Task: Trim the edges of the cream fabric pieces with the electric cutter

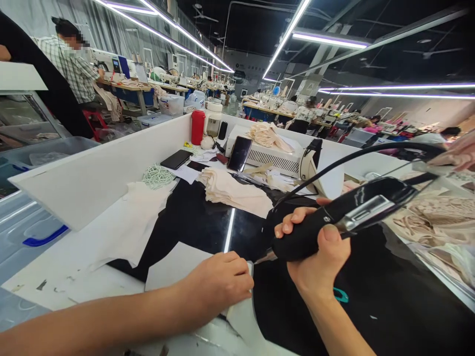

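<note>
My right hand (319, 247) is wrapped round a black corded hand tool (308, 232) with a silver metal plate on its body. The tool tilts down to the left, and its flat metal tip (266, 257) ends close to my left fingertips. My left hand (230, 277) is closed with fingers curled, resting over a pale sheet (243, 316) whose edge shows above and below the fingers. What the fingertips pinch, if anything, is hidden. Ahead of the tool a stack of cream fabric pieces (233, 190) lies on the black tabletop (189, 217).
A pale fabric piece (126, 222) and mint cord (158, 175) lie at left. Behind are phones (239, 153), a red cup (198, 127) and a white machine (270, 155). The tool's cable (352, 155) arcs right, above heaped fabric (434, 217). A co-worker (69, 64) sits beyond the partition (92, 173).
</note>
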A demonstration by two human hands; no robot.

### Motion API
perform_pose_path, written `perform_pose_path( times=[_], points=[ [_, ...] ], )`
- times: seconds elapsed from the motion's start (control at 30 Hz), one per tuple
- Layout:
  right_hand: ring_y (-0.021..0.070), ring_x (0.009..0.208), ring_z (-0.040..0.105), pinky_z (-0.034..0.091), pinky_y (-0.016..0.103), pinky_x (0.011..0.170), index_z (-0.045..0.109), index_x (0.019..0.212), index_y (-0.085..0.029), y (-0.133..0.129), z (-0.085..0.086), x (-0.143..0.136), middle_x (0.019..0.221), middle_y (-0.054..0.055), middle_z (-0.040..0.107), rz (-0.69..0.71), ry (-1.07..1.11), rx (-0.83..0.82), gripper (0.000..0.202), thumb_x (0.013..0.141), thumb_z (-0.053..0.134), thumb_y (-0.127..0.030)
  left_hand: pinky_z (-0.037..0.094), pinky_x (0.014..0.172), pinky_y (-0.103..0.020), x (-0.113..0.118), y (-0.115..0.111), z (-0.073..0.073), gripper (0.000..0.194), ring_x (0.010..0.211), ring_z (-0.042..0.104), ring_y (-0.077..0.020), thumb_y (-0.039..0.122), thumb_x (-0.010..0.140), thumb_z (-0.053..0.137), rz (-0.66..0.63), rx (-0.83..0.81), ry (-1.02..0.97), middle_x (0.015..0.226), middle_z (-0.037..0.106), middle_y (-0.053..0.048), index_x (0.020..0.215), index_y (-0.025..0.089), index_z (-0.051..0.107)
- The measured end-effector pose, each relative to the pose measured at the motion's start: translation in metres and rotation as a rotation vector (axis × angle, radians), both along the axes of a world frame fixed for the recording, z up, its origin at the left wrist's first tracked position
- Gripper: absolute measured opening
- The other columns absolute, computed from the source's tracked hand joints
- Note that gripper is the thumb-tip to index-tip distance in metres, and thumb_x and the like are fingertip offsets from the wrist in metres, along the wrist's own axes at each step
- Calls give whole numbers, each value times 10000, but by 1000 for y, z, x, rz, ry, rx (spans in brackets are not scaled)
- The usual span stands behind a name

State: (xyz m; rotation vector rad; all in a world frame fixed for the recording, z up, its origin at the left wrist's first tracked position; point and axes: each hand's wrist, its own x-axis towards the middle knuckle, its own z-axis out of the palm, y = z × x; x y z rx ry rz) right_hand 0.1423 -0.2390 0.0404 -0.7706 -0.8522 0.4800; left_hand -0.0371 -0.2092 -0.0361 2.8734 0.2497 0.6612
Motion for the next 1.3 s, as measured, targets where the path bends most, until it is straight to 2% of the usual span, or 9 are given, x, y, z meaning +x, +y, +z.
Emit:
perform_pose_path(
  times=[0.1,0.17,0.3,0.37,0.5,0.67,0.83,1.0,1.3],
  points=[
    [138,554,585,521,268,481,610,1113,-287,-1,0,2,747,-55,623,-19,0,9,458,787,838,-513,500,837,-284,-2,4,7,147,894,607,-157,272,1027,737,7,-150,-11,955,674,0,929,186,668],
    [135,553,586,521,267,484,612,1097,-274,-2,-1,2,747,-51,619,-26,1,13,437,794,831,-500,497,860,-288,-2,7,13,98,940,624,-165,265,1023,742,79,-232,-29,999,682,-2,988,194,683],
    [132,555,588,517,261,485,619,1033,-253,-1,-2,2,744,-44,622,-31,8,22,398,791,827,-492,498,877,-354,0,12,19,222,998,621,-225,275,953,822,305,-241,35,1080,669,-30,1091,185,673],
    [131,557,580,518,262,487,619,1027,-252,1,-3,1,743,-42,626,-27,12,27,388,790,826,-478,490,880,-381,2,13,18,231,995,610,-243,272,938,834,354,-236,90,1072,660,-33,1073,184,669],
    [135,574,572,527,271,501,611,1031,-257,3,-4,0,750,-39,632,-29,8,28,354,806,807,-448,462,889,-381,2,14,14,122,1004,598,-234,231,979,771,348,-304,94,1062,651,-18,1005,199,656],
    [134,577,577,531,274,504,602,1025,-262,5,-5,-1,757,-43,638,-21,22,31,337,813,799,-434,427,866,-357,0,14,12,134,981,585,-217,176,967,770,320,-357,57,1051,664,0,984,202,640],
    [128,579,570,534,268,499,589,1006,-260,9,-7,-3,753,-46,640,-5,46,35,363,797,821,-445,420,862,-336,1,14,16,164,971,586,-207,129,949,777,305,-414,64,1004,685,18,964,201,630],
    [123,584,566,535,264,508,587,982,-259,11,-2,-4,743,-55,615,15,56,32,386,789,835,-484,430,899,-334,2,13,23,165,1004,598,-205,126,958,776,314,-464,100,1051,696,14,987,203,632],
    [127,565,587,523,257,494,599,982,-247,9,1,-4,739,-45,630,12,40,44,418,783,840,-524,470,934,-364,6,11,24,244,1070,617,-223,160,934,821,340,-419,151,1149,675,-8,1063,196,618]
  ],
)
